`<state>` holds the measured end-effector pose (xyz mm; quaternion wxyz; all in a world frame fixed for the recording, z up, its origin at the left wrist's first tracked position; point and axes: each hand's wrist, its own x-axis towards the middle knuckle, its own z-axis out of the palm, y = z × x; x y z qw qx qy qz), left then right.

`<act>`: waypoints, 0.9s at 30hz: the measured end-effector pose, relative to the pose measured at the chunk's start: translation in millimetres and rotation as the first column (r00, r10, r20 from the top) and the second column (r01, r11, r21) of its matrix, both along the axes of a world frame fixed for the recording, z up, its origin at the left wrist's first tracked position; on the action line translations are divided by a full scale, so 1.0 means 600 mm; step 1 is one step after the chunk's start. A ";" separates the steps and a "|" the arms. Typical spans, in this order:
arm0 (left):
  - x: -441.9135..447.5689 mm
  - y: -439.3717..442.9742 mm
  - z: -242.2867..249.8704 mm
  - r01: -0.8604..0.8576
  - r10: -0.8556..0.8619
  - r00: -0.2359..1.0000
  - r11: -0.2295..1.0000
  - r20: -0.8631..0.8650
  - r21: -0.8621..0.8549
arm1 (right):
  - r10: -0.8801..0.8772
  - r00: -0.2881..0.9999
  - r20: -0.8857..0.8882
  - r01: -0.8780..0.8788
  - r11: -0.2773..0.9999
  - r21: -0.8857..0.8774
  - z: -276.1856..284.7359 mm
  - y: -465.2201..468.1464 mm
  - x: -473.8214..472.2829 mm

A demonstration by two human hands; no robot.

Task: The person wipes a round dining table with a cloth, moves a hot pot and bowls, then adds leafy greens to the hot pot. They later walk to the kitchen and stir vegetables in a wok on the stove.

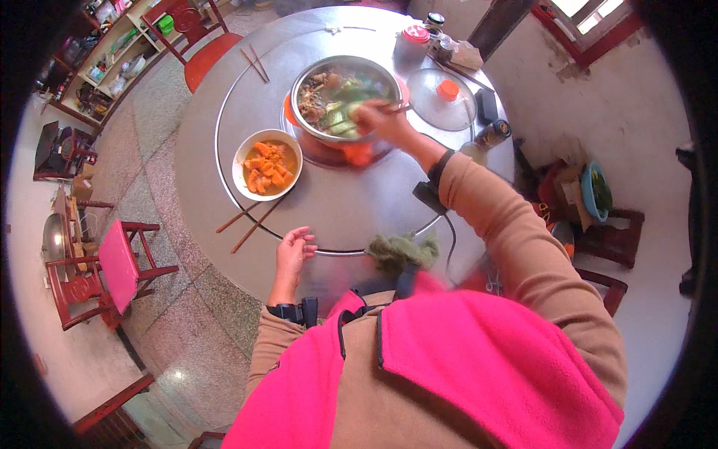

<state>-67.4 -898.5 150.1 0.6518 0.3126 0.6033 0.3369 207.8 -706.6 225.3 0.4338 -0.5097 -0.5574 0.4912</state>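
My right hand (384,122) is closed around a pair of wooden chopsticks (397,105), over the near right rim of a steaming electric hot pot (297,115). Leafy greens and brown chunks of food lie in its broth; blur and steam hide the chopstick tips. My left hand (293,252) rests at the near edge of the round metal table (196,168), fingers apart and holding nothing. Beyond it stands a white bowl (238,182) of orange chunks in sauce, with two chopsticks (255,227) on the table beside it.
A glass lid (418,106) with an orange knob lies right of the pot, near jars (412,47) and a dark bottle (493,134). A green cloth (401,251) and a black cord (452,241) lie near me. Another chopstick pair (256,64) lies at the far left. Chairs (120,264) stand around.
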 end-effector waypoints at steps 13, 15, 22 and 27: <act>-0.002 -0.009 -0.004 -0.012 0.013 1.000 1.000 0.023 -0.021 | -0.049 0.999 -0.021 0.050 0.998 0.041 0.108 0.011 0.075; 0.003 -0.003 -0.003 0.004 -0.003 1.000 1.000 0.029 -0.015 | -0.053 0.996 -0.065 0.054 0.998 0.016 0.092 0.014 0.079; 0.003 -0.005 -0.007 0.017 -0.017 1.000 1.000 0.013 -0.023 | -0.212 0.972 0.103 0.218 0.975 -0.051 0.043 0.001 0.087; 0.000 -0.009 -0.013 0.007 -0.007 1.000 0.999 -0.004 -0.051 | -0.208 0.976 -0.064 0.211 0.976 0.060 -0.008 0.008 0.065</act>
